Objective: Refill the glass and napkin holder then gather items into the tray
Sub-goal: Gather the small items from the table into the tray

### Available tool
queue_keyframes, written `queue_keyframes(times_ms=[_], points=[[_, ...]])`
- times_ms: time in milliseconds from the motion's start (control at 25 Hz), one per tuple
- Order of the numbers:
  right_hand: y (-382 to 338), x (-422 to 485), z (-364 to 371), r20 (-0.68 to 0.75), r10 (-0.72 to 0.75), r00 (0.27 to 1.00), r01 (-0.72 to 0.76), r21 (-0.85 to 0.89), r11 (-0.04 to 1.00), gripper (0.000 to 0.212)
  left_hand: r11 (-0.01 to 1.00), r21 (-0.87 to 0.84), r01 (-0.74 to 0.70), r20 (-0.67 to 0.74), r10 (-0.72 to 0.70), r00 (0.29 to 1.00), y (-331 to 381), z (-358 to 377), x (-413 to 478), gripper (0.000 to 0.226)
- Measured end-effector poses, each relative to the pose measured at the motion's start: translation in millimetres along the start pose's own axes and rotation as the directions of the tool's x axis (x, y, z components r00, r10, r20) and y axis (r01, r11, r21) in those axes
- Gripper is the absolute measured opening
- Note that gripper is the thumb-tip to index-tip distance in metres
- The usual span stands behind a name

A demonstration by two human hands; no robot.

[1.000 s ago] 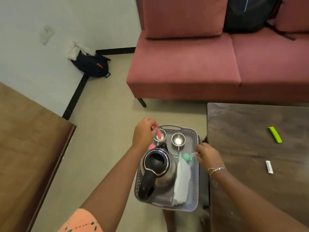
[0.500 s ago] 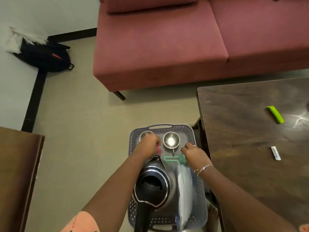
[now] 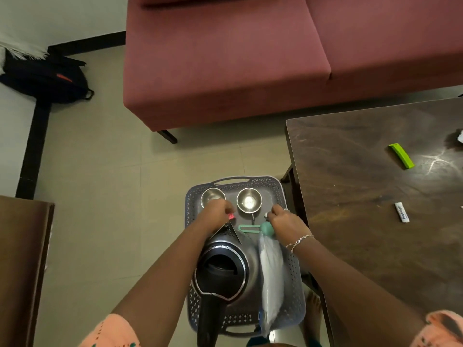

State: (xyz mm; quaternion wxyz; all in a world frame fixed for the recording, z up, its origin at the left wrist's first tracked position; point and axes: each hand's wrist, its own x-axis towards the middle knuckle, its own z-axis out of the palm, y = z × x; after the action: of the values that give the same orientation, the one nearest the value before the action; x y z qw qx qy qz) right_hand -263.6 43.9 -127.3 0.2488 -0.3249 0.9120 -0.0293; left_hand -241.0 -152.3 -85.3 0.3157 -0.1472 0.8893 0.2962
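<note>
A grey perforated tray sits on the floor below me. In it are a steel kettle with a black handle, two small steel cups at the far end, a green holder and a clear napkin packet. My left hand is over the left cup, closed on a small red item. My right hand hovers beside the right cup, pinching a small pale object near the green holder's round end.
A dark wooden table stands right of the tray, with a green strip and a white sachet on it. A red sofa is ahead, a black backpack at the wall, a brown table at left.
My view has tilted down toward the tray. My left hand dropped from above the cups to the left cup; my right hand moved slightly inward over the tray.
</note>
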Motion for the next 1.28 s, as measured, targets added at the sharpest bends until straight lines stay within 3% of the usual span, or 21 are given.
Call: queue_keyframes(times_ms=[120,320,480,600,800,880,1040,1280], points=[[0.5,-6.9,-0.2,-0.144,-0.006,0.990,0.015,0.059,0.998,0.023,0.990,-0.142,0.001,-0.097,-0.015,0.995,-0.5,-4.8,-15.3,0.033],[1.2,-44.0,-12.1,-0.233,0.021,0.972,0.007,0.119,0.993,0.037,0.995,-0.095,0.018,-0.349,-0.050,0.936,4.2,-15.1,-56.1,0.027],[13.7,-79.7,-27.0,-0.312,0.043,0.949,-0.002,0.129,0.992,0.036,0.998,-0.066,0.008,-0.687,-0.051,0.725,25.9,-26.9,-105.6,0.017],[33.9,-104.0,-36.2,-0.375,0.060,0.925,-0.011,0.131,0.991,0.032,0.996,0.028,-0.084,-0.789,0.074,0.610,53.0,-15.5,-131.2,0.012],[99.5,-149.9,-42.8,-0.413,0.092,0.906,-0.065,0.078,0.995,0.035,0.934,0.221,-0.281,-0.726,0.350,0.592,123.2,36.4,-145.4,0.027],[133.6,-168.9,-42.5,-0.420,0.109,0.901,-0.083,0.081,0.993,0.034,0.927,0.219,-0.305,-0.685,0.369,0.628,155.8,60.7,-146.5,0.027],[226.7,-217.4,-57.1,-0.491,0.128,0.862,-0.087,0.105,0.991,0.010,0.933,0.186,-0.308,-0.620,0.354,0.700,251.7,112.2,-140.9,0.026],[376.0,-291.0,-73.3,-0.568,0.216,0.794,-0.169,0.134,0.976,0.028,0.872,0.324,-0.367,-0.475,0.485,0.734,405.0,178.1,-88.8,0.026]])
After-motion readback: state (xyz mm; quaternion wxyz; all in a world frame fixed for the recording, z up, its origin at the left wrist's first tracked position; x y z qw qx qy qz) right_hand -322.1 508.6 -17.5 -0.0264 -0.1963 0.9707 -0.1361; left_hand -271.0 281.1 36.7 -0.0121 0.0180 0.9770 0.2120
